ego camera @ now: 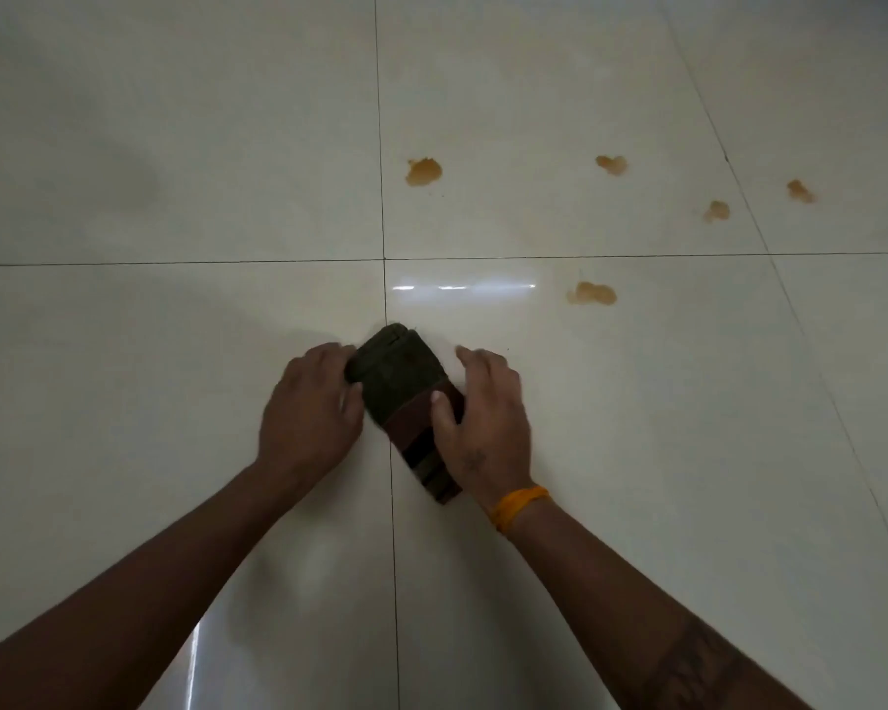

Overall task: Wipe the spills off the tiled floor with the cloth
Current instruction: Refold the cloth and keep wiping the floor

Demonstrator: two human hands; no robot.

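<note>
1. While both hands reach down, a folded dark cloth (406, 397) lies on the pale tiled floor (175, 325), right on the dark line where two tiles meet.
2. The left hand (308, 407) is at the far left end of the cloth, and its fingers curl round that edge and hold it.
3. The right hand (483, 422) is on the right side of the cloth. Its thumb presses on top, and its fingers curve down along the far side, so it holds the cloth too.
4. The right wrist has an orange band (519, 507) on it.
5. Five brown-orange spills sit on the floor, farther away and off to the right.
6. The nearest spill (593, 293) is close to the right hand but not touching it.
7. A bigger spill (424, 171) is farther off, near the long tile line.
8. Three small spills (716, 211) lie well apart from the cloth, far to the right.
9. The cloth touches none of the spills.
</note>
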